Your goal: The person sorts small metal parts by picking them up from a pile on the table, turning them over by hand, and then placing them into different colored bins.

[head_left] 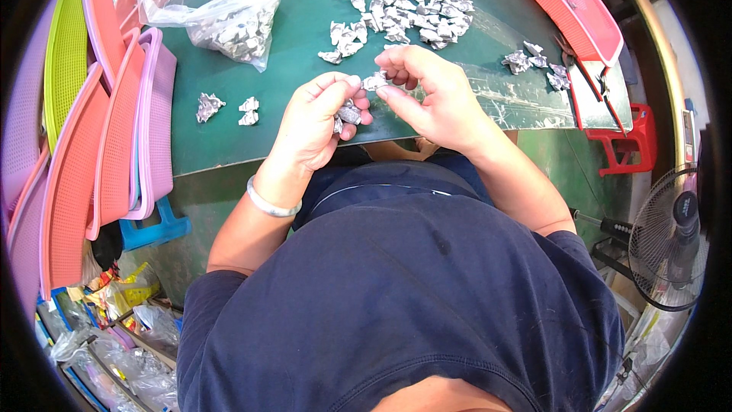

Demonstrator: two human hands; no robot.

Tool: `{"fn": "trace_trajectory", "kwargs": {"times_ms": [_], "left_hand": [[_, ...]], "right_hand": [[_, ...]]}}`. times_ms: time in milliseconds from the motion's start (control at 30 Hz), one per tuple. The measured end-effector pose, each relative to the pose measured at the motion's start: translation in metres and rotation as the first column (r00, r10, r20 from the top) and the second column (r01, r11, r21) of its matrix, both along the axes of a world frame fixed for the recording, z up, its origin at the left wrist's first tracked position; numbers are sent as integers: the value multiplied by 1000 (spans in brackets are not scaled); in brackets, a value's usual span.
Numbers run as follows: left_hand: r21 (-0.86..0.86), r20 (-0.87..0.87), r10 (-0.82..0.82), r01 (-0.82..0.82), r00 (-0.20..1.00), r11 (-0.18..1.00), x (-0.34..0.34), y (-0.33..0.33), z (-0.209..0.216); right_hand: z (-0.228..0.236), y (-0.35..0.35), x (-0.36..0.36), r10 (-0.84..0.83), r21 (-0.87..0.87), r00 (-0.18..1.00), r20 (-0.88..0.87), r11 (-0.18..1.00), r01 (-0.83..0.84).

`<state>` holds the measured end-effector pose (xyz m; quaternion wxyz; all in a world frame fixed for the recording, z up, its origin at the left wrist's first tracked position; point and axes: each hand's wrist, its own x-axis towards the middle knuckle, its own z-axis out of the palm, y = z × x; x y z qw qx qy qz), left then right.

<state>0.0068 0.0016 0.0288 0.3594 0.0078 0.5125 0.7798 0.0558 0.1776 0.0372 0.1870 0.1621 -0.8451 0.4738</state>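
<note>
Over the near edge of the green table [221,133], my left hand [316,118] is closed around a few small silver metal castings [349,113]. Between both hands' fingertips sits another silver metal casting [374,81]. My right hand [431,95] pinches it from the right, thumb below and fingers curled above. A big heap of similar castings [419,0] lies beyond my hands. To the left, a clear plastic bag [210,0] holds more of them. Two loose pieces [248,111] rest left of my left hand, and a small group [536,59] lies at the right.
Stacked pink, purple and green plastic baskets [118,122] stand along the left. A coral basket [568,8] occupies the table's right side, with pliers-like tools [568,49] beside it. Beyond the right edge are a red stool [629,141] and a fan [671,236]. A blue stool [156,229] stands lower left.
</note>
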Motion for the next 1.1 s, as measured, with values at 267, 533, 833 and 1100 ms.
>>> {"fn": "trace_trajectory", "kwargs": {"times_ms": [267,533,833,1100], "left_hand": [[94,191,-79,62,978,994,-2,3,0],[99,189,-80,62,979,993,0,3,0],[114,174,-73,54,982,992,3,2,-1],[97,110,-88,78,990,992,7,3,1]], "right_hand": [[-1,3,3,60,-193,979,193,981,-22],[-2,2,4,75,-252,974,215,968,-19],[-3,4,6,116,-280,977,180,958,-62],[-8,6,7,111,-294,982,154,954,-62]]}}
